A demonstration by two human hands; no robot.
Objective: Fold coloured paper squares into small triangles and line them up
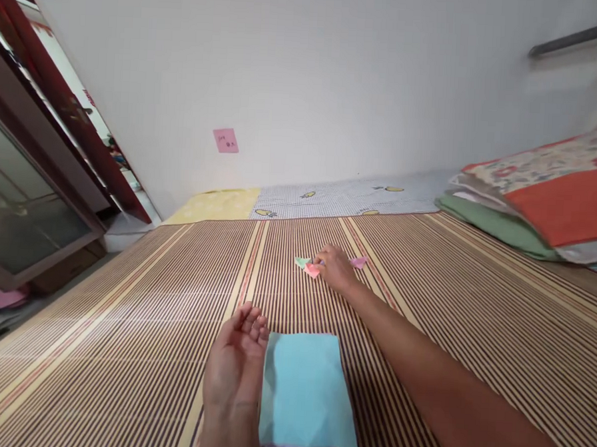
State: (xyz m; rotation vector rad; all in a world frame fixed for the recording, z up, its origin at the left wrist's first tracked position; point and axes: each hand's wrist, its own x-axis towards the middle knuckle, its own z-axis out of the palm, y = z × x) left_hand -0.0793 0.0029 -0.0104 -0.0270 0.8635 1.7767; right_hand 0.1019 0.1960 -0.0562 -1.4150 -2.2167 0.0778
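In the head view, the right hand (335, 267) is reaching out over the mat, its fingertips meeting just beside a coral paper piece (312, 270); whether they are pinching anything cannot be told, as the hand is hiding the contact. A green paper piece (302, 262) is lying to the left of the coral one, close against it, and a purple paper piece (359, 262) is lying on the other side of the hand. The left hand (241, 354) is resting palm up with loosely curled fingers, holding nothing, just beside the left edge of a light-blue paper stack (304, 390), which is lying nearer the person. A pink note (225, 140) is sticking to the white wall (336, 85), bearing dark handwriting too small to read. Everything in reach is lying on a brown-and-cream striped mat (163, 330); beyond it a yellow cloth (219, 203) and a checked cloth (324, 201) with yellow motifs are showing. Folded bedding (559, 210) is piling up at right, and a dark red door (79, 112) is standing at left.
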